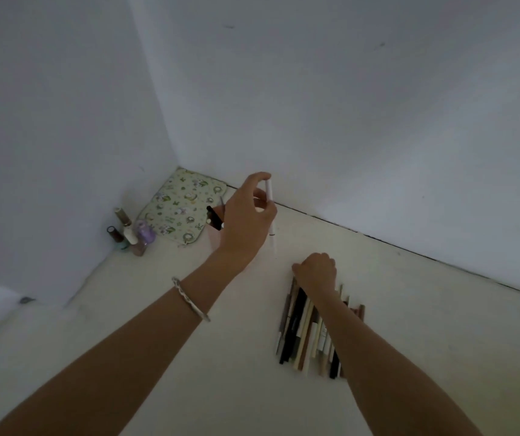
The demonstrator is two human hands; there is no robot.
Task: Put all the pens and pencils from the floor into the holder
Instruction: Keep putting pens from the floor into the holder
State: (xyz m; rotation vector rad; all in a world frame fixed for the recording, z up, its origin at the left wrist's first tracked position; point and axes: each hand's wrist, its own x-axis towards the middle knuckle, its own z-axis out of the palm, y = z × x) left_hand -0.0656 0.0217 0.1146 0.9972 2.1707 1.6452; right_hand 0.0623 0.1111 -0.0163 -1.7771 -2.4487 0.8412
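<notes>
White walls meet at a corner above a pale floor (158, 357), and the light is dim. Near the corner lies a green patterned pouch (180, 206), flat on the floor, with a cluster of small bottles (131, 236) just left of it, standing close to the left wall. At the pouch's right edge stands the pink holder (215, 236), mostly hidden behind the left hand (246, 221); a black pen (214, 218) and a thin grey one beside it stick out of its top, leaning left. The left hand is raised above the floor just right of the holder, its fingers (260, 177) pinching a white pen (270, 212) held nearly upright, tip down, beside the holder rather than in it. A silver bracelet (191, 298) sits on the left forearm. Nearer the camera and to the right, a row of pens and pencils (302, 328) lies side by side on the floor, black, white, beige and brown, partly covered by the right forearm. The right hand (315, 272) rests at the far end of that row with its fingers curled down onto the ends; whether they grip one I cannot tell.
</notes>
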